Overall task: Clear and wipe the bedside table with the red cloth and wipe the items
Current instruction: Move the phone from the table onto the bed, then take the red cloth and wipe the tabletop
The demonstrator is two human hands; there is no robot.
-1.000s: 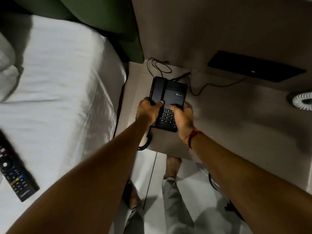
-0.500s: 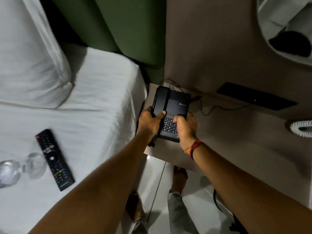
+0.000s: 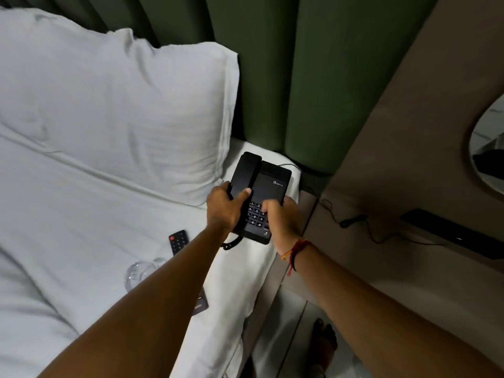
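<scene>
A black desk telephone (image 3: 268,181) with its handset on the cradle is held over the corner of the white bed (image 3: 81,227). My left hand (image 3: 222,207) grips its left side, thumb on the handset. My right hand (image 3: 283,221) grips its right side over the keypad. The coiled cord (image 3: 231,243) hangs below it. The beige bedside table (image 3: 409,268) lies to the right with a thin black cable (image 3: 351,221) on it. A black remote (image 3: 178,241) and a clear glass (image 3: 139,271) lie on the bed, partly hidden by my left arm. No red cloth is in view.
A white pillow (image 3: 122,110) lies at the bed's head against a green padded headboard (image 3: 286,77). A flat black panel (image 3: 450,236) sits on the wall side of the table. My bare foot (image 3: 324,339) stands on the pale floor between bed and table.
Both hands have carried the telephone left, off the bedside table and over the bed's corner. The view has swung left toward the pillow.
</scene>
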